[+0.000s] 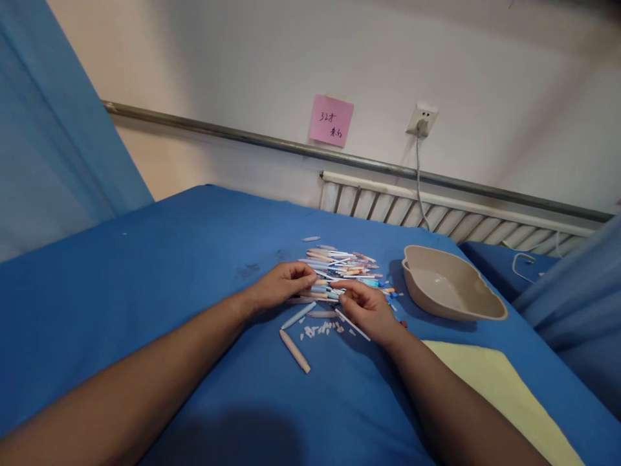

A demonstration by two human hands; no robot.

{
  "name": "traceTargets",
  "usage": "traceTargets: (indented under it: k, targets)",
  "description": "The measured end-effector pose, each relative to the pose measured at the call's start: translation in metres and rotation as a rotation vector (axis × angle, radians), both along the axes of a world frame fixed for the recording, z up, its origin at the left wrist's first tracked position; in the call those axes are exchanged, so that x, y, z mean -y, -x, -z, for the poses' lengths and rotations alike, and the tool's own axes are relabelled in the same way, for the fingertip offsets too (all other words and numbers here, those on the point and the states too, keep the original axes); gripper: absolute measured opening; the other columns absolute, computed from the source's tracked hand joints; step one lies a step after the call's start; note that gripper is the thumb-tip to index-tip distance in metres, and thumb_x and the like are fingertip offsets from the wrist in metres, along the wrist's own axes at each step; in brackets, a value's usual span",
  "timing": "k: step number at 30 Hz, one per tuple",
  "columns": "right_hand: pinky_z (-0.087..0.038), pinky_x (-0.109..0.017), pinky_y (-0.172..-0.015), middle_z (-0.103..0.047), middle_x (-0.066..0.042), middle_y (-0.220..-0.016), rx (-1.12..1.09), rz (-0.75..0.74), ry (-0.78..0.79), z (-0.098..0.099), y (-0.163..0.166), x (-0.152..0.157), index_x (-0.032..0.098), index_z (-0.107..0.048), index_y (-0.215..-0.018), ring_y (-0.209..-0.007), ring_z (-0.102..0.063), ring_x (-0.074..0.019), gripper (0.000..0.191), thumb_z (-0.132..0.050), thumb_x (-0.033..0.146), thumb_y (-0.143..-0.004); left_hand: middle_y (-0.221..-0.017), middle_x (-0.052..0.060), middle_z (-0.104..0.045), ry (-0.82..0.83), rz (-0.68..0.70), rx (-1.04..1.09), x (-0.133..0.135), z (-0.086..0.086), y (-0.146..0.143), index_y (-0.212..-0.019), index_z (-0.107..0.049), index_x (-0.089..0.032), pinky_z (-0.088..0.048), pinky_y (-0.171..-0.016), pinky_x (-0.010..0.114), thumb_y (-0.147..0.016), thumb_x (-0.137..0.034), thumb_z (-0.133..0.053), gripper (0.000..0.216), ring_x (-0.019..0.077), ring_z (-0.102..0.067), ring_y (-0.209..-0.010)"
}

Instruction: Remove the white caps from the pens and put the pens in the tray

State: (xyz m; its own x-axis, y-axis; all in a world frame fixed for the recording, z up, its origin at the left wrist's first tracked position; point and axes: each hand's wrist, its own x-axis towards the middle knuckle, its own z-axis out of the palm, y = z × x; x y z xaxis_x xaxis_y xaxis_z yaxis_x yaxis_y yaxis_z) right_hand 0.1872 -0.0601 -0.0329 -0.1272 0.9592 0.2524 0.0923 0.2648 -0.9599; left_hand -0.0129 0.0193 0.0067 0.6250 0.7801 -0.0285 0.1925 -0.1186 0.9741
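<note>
Two bare hands are working low over a blue cloth (213,252), where a loose pile of pen parts (342,264) is lying in front of the person. The pile has pale barrels in blue, peach and grey, mixed with thin white sticks, and most of them point roughly from left to right.

The left hand (279,285) is at the left side of the pile, with the thumb and the first fingers brought close together at the ends of some barrels; I cannot tell if something is pinched there. The right hand (373,310) is at the right side, with bent fingers over the near part of the pile, and whether it grasps a piece I also cannot tell. The tips of the two hands are near to each other but apart.

Nearer to the person, a light blue barrel (298,315) lies slanted, and a peach barrel (294,351) lies just below it, slanted in the other direction. A white stick (356,328) lies beside the right hand, and between these are scattered small white bits (324,329). One more grey-blue barrel (311,239) lies alone behind the pile.

To the right stands a beige basin (424,294), and a yellow cloth (485,375) is spread nearer, partly covered by the right forearm. On the wall behind there is a pink note (332,121) with handwriting, above a metal rail (218,129), and a white radiator (383,204) is below this rail
</note>
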Motion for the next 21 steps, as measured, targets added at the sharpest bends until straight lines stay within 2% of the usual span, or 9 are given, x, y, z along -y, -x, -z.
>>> traceTargets:
  k: [5, 10, 17, 21]
  targets:
    - [-0.026, -0.021, -0.046, -0.041, 0.006, -0.057, -0.006, -0.02, 0.037, 0.0002, -0.0011, -0.0013, 0.018, -0.062, -0.11, -0.048, -0.035, -0.0077, 0.032, -0.057, 0.03, -0.081, -0.063, -0.004, -0.046, -0.017, 0.012, -0.012, -0.0011, 0.0012, 0.0009, -0.078, -0.06, -0.013, -0.029, -0.05, 0.02, -0.075, -0.041, -0.062, 0.029, 0.0076, -0.037, -0.054]
    - [-0.027, -0.021, -0.046, -0.044, 0.006, -0.056, 0.044, -0.042, 0.042, -0.0043, -0.0027, 0.0008, 0.018, -0.063, -0.108, -0.048, -0.036, -0.0071, 0.031, -0.057, 0.028, -0.08, -0.067, -0.001, -0.055, -0.015, 0.031, -0.032, -0.0053, 0.0035, 0.0039, -0.082, -0.065, -0.013, -0.032, -0.052, 0.021, -0.073, -0.038, -0.066, 0.027, 0.0086, -0.044, -0.056]
    - [-0.031, -0.02, -0.047, -0.051, 0.004, -0.057, 0.138, -0.128, 0.1, -0.0041, -0.0082, 0.0013, 0.017, -0.065, -0.103, -0.048, -0.042, -0.0076, 0.027, -0.058, 0.026, -0.079, -0.072, 0.001, -0.063, -0.066, 0.168, -0.103, -0.0078, 0.0005, 0.0088, -0.082, -0.07, -0.014, -0.038, -0.059, 0.022, -0.069, -0.033, -0.07, 0.022, 0.0107, -0.052, -0.063]
    - [-0.033, -0.02, -0.048, -0.053, 0.004, -0.057, 0.128, -0.143, 0.114, -0.0018, -0.0079, 0.0006, 0.017, -0.065, -0.098, -0.05, -0.045, -0.0083, 0.023, -0.059, 0.027, -0.078, -0.072, 0.001, -0.065, -0.103, 0.17, -0.131, -0.0038, -0.0029, 0.0075, -0.08, -0.07, -0.015, -0.04, -0.061, 0.022, -0.069, -0.033, -0.07, 0.021, 0.0117, -0.054, -0.066]
